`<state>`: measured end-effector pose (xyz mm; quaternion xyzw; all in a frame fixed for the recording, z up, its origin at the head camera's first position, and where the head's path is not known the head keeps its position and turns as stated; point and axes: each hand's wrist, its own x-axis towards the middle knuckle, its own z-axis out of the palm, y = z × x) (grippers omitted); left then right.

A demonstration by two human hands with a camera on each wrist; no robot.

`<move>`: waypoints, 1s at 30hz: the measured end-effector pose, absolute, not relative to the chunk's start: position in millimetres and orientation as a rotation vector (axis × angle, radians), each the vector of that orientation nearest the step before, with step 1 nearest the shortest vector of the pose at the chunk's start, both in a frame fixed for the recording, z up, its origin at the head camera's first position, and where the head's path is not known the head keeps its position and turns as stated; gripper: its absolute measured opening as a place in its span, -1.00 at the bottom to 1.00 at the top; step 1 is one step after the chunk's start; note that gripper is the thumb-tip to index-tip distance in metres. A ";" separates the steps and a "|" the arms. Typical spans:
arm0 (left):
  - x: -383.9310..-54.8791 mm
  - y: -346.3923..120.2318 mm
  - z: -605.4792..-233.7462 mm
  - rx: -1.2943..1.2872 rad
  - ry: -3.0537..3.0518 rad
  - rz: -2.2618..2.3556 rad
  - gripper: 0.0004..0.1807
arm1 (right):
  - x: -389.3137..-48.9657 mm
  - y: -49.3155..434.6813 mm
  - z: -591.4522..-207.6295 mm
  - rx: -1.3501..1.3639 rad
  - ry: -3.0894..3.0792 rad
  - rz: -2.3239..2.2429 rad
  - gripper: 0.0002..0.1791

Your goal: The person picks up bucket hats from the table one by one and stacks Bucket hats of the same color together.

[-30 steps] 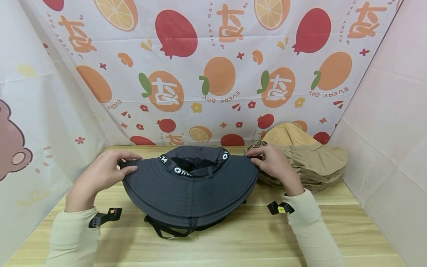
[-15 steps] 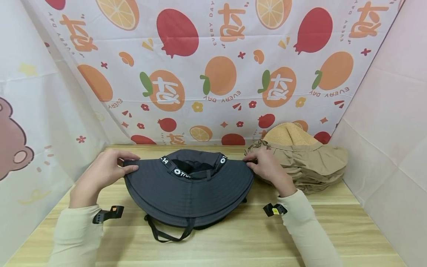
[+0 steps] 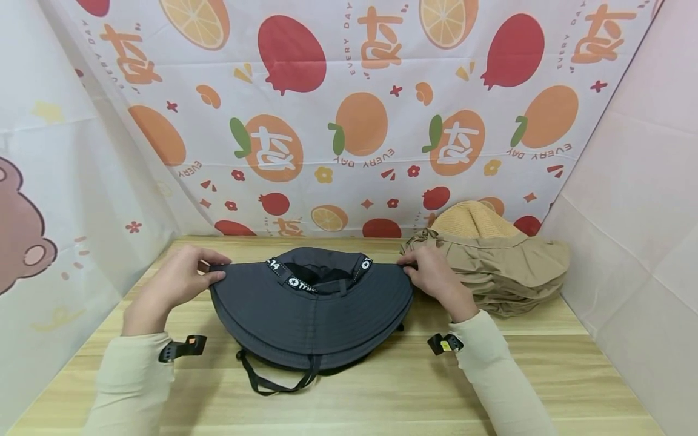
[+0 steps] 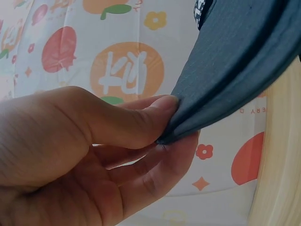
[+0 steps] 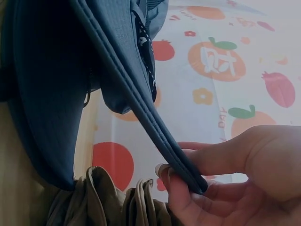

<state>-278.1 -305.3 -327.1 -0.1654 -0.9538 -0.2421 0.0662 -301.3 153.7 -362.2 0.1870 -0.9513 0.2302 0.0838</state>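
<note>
A dark grey wide-brimmed bucket hat (image 3: 313, 321) lies in the middle of the table, its brim folded in half into a half-moon. A black band with white lettering (image 3: 297, 282) runs round the crown opening, and a black chin strap (image 3: 272, 387) trails out at the front. My left hand (image 3: 177, 278) pinches the left corner of the folded brim between thumb and fingers, as the left wrist view also shows. At the opposite corner my right hand (image 3: 436, 275) pinches the brim; in the right wrist view the doubled edge (image 5: 174, 155) sits between thumb and fingers.
Right behind my right hand, a pile of folded khaki hats (image 3: 512, 266) rests against the back, with a straw-coloured hat (image 3: 471, 221) behind it. A printed fabric curtain (image 3: 349, 200) closes the back of the wooden table (image 3: 382, 399); white cloth walls (image 3: 627, 212) stand at both sides.
Both hands have drawn slightly closer together, pinching the brim corners. The folded hat's brim has narrowed and its crown has sunk a little. The chin strap has dropped lower at the front.
</note>
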 end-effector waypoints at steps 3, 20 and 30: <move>-280.4 -305.9 -331.5 -0.485 -2.881 -0.741 -0.74 | -301.5 154.0 -364.0 0.561 -2.831 0.687 -0.76; -287.9 -307.4 -342.0 -0.390 -2.954 -0.759 -0.76 | -305.9 149.3 -373.2 0.588 -2.862 0.691 -0.78; -293.6 -306.0 -350.5 -0.404 -2.960 -0.704 -0.79 | -307.1 146.8 -378.8 0.555 -2.904 0.652 -0.79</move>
